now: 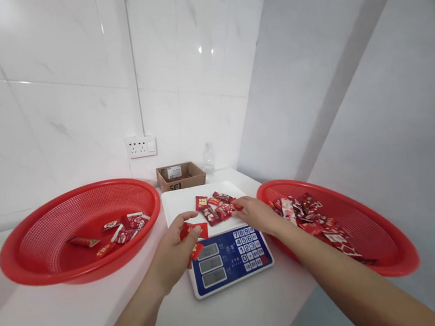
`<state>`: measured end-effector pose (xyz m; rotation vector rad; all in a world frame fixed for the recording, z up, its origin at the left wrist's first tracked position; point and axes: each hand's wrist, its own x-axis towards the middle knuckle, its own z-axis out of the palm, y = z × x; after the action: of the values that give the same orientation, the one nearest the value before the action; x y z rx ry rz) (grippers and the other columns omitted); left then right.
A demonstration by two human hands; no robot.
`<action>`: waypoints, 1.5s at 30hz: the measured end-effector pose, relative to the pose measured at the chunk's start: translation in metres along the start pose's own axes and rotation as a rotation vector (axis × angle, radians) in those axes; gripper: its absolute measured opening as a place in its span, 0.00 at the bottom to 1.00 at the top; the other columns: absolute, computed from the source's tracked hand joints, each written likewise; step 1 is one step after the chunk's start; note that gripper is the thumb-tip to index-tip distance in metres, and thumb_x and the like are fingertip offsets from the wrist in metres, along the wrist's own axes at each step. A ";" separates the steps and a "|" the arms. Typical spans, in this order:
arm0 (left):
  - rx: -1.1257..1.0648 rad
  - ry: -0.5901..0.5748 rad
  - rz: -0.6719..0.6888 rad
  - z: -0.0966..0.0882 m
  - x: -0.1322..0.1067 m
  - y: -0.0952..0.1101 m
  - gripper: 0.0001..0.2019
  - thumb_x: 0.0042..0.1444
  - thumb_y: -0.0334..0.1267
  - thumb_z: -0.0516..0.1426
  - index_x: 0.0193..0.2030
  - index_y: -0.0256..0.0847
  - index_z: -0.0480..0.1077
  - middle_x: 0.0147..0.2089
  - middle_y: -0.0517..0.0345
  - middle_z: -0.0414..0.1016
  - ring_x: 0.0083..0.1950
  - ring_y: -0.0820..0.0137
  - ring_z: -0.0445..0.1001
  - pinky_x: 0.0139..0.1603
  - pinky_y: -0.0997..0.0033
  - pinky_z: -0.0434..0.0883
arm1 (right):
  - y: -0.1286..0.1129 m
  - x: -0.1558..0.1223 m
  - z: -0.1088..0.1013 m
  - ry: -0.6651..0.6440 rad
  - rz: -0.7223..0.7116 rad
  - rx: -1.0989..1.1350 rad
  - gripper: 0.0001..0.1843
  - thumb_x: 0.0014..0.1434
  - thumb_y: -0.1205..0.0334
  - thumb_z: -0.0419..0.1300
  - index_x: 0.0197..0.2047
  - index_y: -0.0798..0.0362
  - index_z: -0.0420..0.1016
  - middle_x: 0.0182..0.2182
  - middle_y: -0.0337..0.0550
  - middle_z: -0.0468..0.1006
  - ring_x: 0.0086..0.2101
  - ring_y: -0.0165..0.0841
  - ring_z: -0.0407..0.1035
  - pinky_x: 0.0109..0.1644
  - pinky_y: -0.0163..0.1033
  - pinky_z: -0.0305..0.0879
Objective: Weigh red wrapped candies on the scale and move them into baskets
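My left hand is closed around red candy packets, which stick out between thumb and fingers over the display of a digital scale. On the scale's white pan lies a small pile of red wrapped candies. My right hand reaches over the pan's right side. Its thumb and fingers pinch a red candy packet at the edge of the pile, and the hand partly hides it.
To the left stands a red mesh basket with several wrapped candies in it. Another red basket, holding a larger heap, is at the right beneath my forearm. Behind the scale are a cardboard box and a clear plastic bottle, near the tiled wall.
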<state>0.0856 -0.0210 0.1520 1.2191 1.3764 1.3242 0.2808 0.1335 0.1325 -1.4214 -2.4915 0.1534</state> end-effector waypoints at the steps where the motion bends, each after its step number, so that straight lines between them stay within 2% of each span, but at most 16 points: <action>1: 0.004 0.000 -0.004 0.000 0.000 0.000 0.19 0.52 0.46 0.55 0.49 0.43 0.63 0.20 0.69 0.58 0.17 0.79 0.58 0.14 0.80 0.59 | 0.000 0.001 0.003 -0.006 -0.017 0.007 0.18 0.58 0.58 0.53 0.50 0.52 0.70 0.49 0.49 0.71 0.49 0.39 0.66 0.50 0.39 0.60; 6: 0.022 -0.015 -0.019 0.000 0.000 -0.002 0.19 0.53 0.46 0.54 0.51 0.43 0.62 0.21 0.69 0.60 0.17 0.78 0.59 0.14 0.80 0.59 | -0.003 0.005 0.015 0.015 -0.032 0.024 0.18 0.58 0.56 0.52 0.50 0.50 0.70 0.51 0.47 0.70 0.49 0.40 0.65 0.49 0.41 0.60; 13: 0.030 -0.025 -0.017 0.001 0.002 -0.003 0.19 0.53 0.47 0.53 0.51 0.43 0.61 0.22 0.68 0.61 0.18 0.78 0.59 0.14 0.81 0.59 | -0.010 0.009 0.014 0.011 -0.005 0.007 0.19 0.58 0.57 0.52 0.52 0.51 0.69 0.52 0.49 0.69 0.50 0.40 0.64 0.51 0.43 0.60; 16: 0.021 -0.021 -0.011 0.001 0.002 -0.003 0.19 0.53 0.46 0.54 0.51 0.44 0.61 0.23 0.68 0.61 0.18 0.79 0.58 0.14 0.81 0.59 | -0.015 0.006 0.015 0.041 -0.064 0.034 0.21 0.57 0.57 0.54 0.55 0.49 0.67 0.54 0.48 0.67 0.54 0.40 0.60 0.54 0.44 0.57; 20: -0.004 -0.020 -0.025 0.001 0.002 -0.003 0.19 0.52 0.47 0.55 0.50 0.44 0.62 0.24 0.67 0.62 0.18 0.79 0.59 0.14 0.81 0.59 | -0.019 0.005 0.017 -0.008 -0.144 0.034 0.21 0.55 0.56 0.57 0.53 0.48 0.69 0.56 0.47 0.66 0.56 0.40 0.57 0.57 0.45 0.55; 23: -0.008 -0.019 -0.039 0.001 0.002 -0.003 0.20 0.52 0.47 0.55 0.50 0.44 0.62 0.23 0.68 0.61 0.18 0.79 0.59 0.14 0.81 0.59 | -0.016 0.015 0.016 0.000 -0.117 0.037 0.21 0.59 0.55 0.53 0.54 0.49 0.68 0.55 0.46 0.67 0.55 0.37 0.59 0.56 0.42 0.55; 27: 0.001 -0.017 -0.050 0.001 0.003 -0.005 0.20 0.52 0.47 0.55 0.50 0.44 0.62 0.22 0.68 0.62 0.17 0.79 0.59 0.15 0.80 0.58 | -0.005 0.043 0.014 -0.001 -0.072 0.016 0.20 0.63 0.64 0.45 0.56 0.56 0.65 0.54 0.49 0.69 0.53 0.34 0.61 0.55 0.37 0.55; 29: 0.001 -0.020 -0.051 0.001 0.004 -0.006 0.20 0.52 0.47 0.55 0.50 0.43 0.62 0.23 0.67 0.63 0.17 0.79 0.58 0.14 0.80 0.58 | 0.000 0.055 0.016 -0.029 -0.045 -0.001 0.19 0.62 0.66 0.46 0.53 0.57 0.68 0.51 0.51 0.71 0.51 0.36 0.65 0.52 0.37 0.58; 33: -0.011 0.000 -0.051 0.000 0.005 -0.006 0.21 0.51 0.47 0.55 0.50 0.42 0.62 0.22 0.68 0.61 0.17 0.79 0.58 0.14 0.81 0.58 | 0.004 0.063 0.021 -0.081 -0.037 -0.021 0.17 0.60 0.66 0.48 0.49 0.55 0.71 0.46 0.49 0.76 0.45 0.37 0.69 0.45 0.37 0.61; 36: -0.020 0.011 -0.041 -0.001 0.005 -0.004 0.20 0.50 0.46 0.56 0.48 0.42 0.63 0.21 0.69 0.60 0.16 0.80 0.57 0.13 0.81 0.58 | -0.003 0.063 0.022 -0.067 -0.074 -0.022 0.17 0.62 0.65 0.46 0.49 0.56 0.71 0.47 0.51 0.75 0.46 0.37 0.68 0.47 0.37 0.60; 39: -0.005 0.022 -0.039 -0.002 0.006 -0.004 0.19 0.51 0.46 0.56 0.48 0.42 0.64 0.22 0.68 0.60 0.16 0.80 0.58 0.13 0.81 0.58 | -0.016 0.064 0.020 -0.040 -0.135 -0.017 0.18 0.63 0.64 0.45 0.50 0.54 0.71 0.50 0.47 0.73 0.49 0.34 0.65 0.51 0.35 0.58; 42: -0.001 0.014 -0.038 -0.003 0.007 -0.005 0.19 0.51 0.45 0.55 0.49 0.42 0.63 0.22 0.68 0.61 0.16 0.80 0.59 0.13 0.81 0.58 | -0.027 0.066 0.020 -0.022 -0.159 -0.031 0.17 0.62 0.65 0.46 0.48 0.53 0.72 0.49 0.45 0.73 0.49 0.33 0.64 0.52 0.34 0.56; 45: 0.001 0.002 -0.027 -0.003 0.007 -0.006 0.17 0.52 0.44 0.55 0.49 0.43 0.63 0.21 0.69 0.59 0.16 0.80 0.58 0.13 0.81 0.59 | -0.030 0.066 0.020 -0.013 -0.146 -0.059 0.16 0.59 0.68 0.49 0.45 0.53 0.75 0.50 0.48 0.71 0.50 0.36 0.63 0.52 0.36 0.57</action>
<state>0.0805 -0.0149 0.1462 1.1959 1.3907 1.3063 0.2184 0.1750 0.1323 -1.2576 -2.6193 0.0618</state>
